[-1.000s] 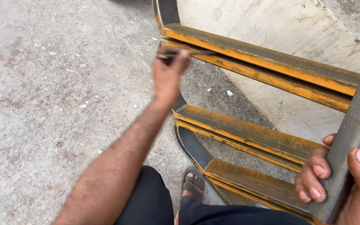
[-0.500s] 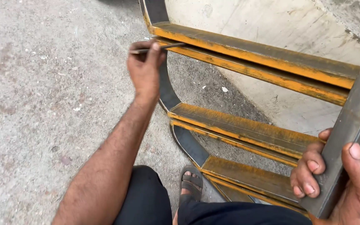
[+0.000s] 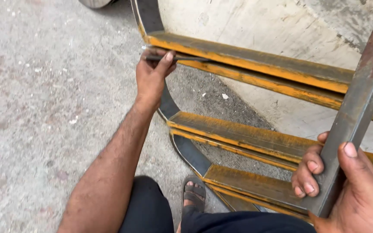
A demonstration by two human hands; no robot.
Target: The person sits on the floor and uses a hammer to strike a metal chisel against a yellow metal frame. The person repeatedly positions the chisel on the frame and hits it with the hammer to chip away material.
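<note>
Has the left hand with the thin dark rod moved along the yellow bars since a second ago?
Cannot tell for sure: the camera shifts too. The left hand holds the thin dark rod at the left end of the top yellow bar throughout.

This looks like a metalworking yard or fabrication workshop, out on open ground. Under both hands lies rough grey concrete floor [image 3: 35, 108], speckled with grit and stains. Beyond the left hand [image 3: 152, 77] a welded steel frame [image 3: 238, 133] rests flat, its yellow-painted crossbars rusted and joined to a curved dark strip. The right hand [image 3: 346, 190] grips a bare, unpainted steel bar [image 3: 359, 99]. Past the frame, a pale, stained slab [image 3: 247, 21] lies beyond both hands.
</note>
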